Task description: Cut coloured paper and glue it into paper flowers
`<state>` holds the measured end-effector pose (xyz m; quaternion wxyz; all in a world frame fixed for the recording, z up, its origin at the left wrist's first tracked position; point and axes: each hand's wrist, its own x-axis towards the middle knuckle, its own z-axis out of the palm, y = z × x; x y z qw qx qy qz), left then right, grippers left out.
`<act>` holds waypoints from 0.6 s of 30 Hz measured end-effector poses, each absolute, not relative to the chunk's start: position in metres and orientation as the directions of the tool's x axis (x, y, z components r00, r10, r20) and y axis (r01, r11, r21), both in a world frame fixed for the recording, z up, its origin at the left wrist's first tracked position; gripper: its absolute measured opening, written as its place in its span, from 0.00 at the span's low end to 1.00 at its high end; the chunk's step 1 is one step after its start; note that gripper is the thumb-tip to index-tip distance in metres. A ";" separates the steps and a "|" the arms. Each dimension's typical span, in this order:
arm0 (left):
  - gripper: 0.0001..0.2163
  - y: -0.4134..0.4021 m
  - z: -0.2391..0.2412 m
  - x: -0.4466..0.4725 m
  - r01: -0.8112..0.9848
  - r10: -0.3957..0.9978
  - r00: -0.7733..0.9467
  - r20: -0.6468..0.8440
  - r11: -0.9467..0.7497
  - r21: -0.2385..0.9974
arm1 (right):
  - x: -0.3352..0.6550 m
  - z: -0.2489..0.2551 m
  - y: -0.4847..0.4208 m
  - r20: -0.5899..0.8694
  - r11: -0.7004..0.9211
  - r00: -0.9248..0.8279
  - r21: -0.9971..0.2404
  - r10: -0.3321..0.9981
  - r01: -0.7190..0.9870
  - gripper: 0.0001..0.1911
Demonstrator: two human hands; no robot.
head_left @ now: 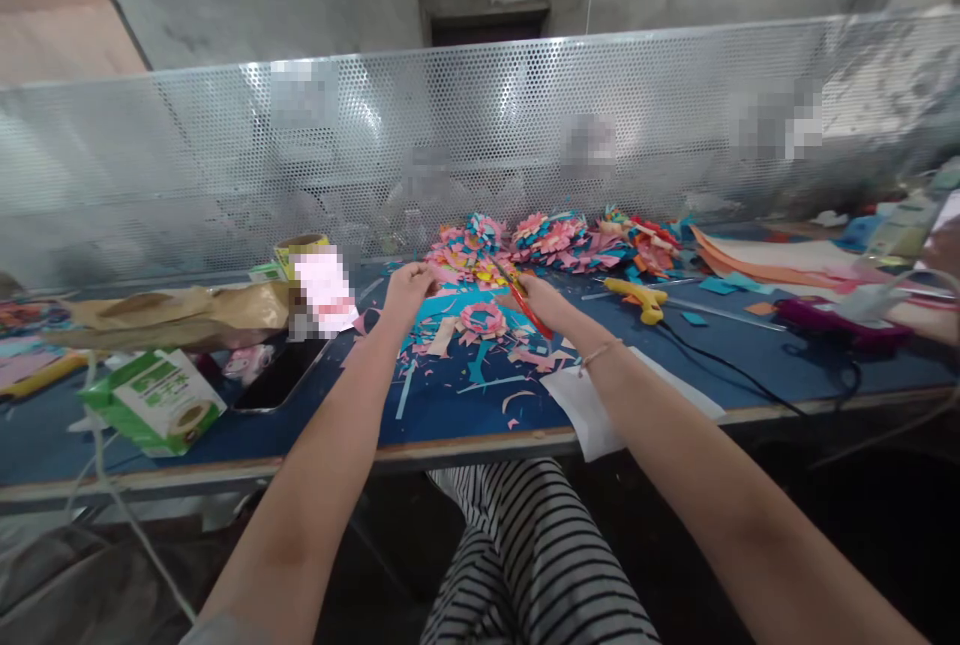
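My left hand (409, 285) is closed, pinching a piece of pink paper (442, 277) near the back of the blue table (750, 365). Red-handled scissors (529, 310) sit in the grip of my right hand (541, 303), their blades pointing toward that paper. A finished pink paper flower (484, 319) lies between my hands among pink and teal paper scraps (450, 345). Behind them stands a row of several pink and teal paper flowers (555, 237).
A yellow glue gun (639, 297) with a black cord lies to the right, then a purple tool (832, 317) and coloured paper sheets (772, 260). At left lie a black phone (279, 377), a green carton (161, 403), a brown bag (165, 313). A perforated metal screen (480, 125) backs the table.
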<state>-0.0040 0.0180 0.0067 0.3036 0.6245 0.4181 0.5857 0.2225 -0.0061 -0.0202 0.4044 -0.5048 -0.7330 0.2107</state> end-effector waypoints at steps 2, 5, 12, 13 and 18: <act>0.08 0.014 0.002 0.006 0.079 0.893 0.024 0.449 -0.449 0.890 | 0.215 -0.024 -0.002 0.435 0.457 -0.146 -0.805 0.888 0.380 0.21; 0.10 0.009 -0.004 0.017 0.076 0.897 0.101 0.430 -0.437 0.896 | 0.204 -0.028 0.003 0.521 0.547 -0.184 -0.826 0.834 0.138 0.23; 0.12 0.004 -0.010 0.025 0.112 0.895 0.181 0.408 -0.431 0.895 | 0.195 -0.029 0.009 0.519 0.531 -0.135 -0.843 0.844 0.082 0.24; 0.12 0.003 -0.009 0.025 0.108 0.897 0.176 0.405 -0.427 0.898 | 0.195 -0.029 0.009 0.508 0.520 -0.132 -0.849 0.851 0.089 0.24; 0.13 0.008 -0.009 0.021 0.053 0.918 0.105 0.384 -0.390 0.919 | 0.207 -0.023 0.008 0.434 0.436 -0.073 -0.851 0.898 0.293 0.12</act>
